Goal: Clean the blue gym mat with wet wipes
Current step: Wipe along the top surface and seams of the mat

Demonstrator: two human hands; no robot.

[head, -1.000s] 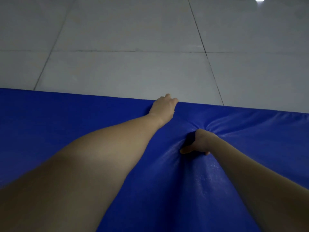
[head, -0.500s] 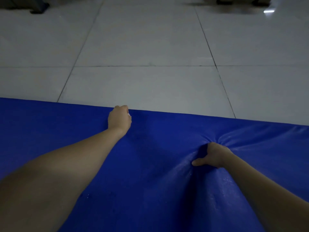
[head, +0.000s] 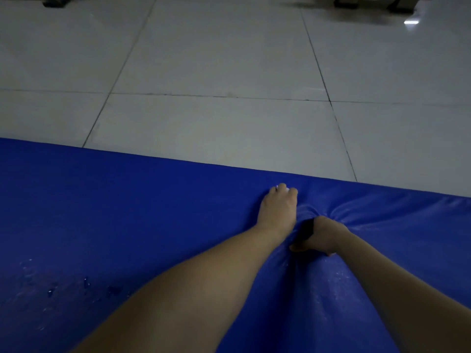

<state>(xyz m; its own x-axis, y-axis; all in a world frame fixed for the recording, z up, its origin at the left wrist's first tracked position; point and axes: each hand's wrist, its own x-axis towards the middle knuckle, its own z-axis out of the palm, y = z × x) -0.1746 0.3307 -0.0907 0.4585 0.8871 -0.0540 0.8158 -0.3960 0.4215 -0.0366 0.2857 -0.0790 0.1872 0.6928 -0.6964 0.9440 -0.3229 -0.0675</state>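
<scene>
The blue gym mat (head: pixel 127 225) fills the lower half of the view, its far edge running along the floor. My left hand (head: pixel 277 210) lies near that far edge with its fingers curled over a wet wipe (head: pixel 287 190), of which only small white bits show at the fingertips. Just to its right, my right hand (head: pixel 322 235) is bunched into a fist and presses down into the mat. The cover dents and wrinkles around it, and the thumb sticks out to the left. Both forearms reach in from the bottom.
Water drops (head: pixel 85 282) and wet streaks shine on the mat at the lower left. Grey floor tiles (head: pixel 229 59) lie beyond the mat. Dark objects (head: pixel 369 3) stand at the top edge, right and left.
My left hand has swept to the right along the mat's far edge and now lies beside my right hand. The right hand stays pressed in the same dent.
</scene>
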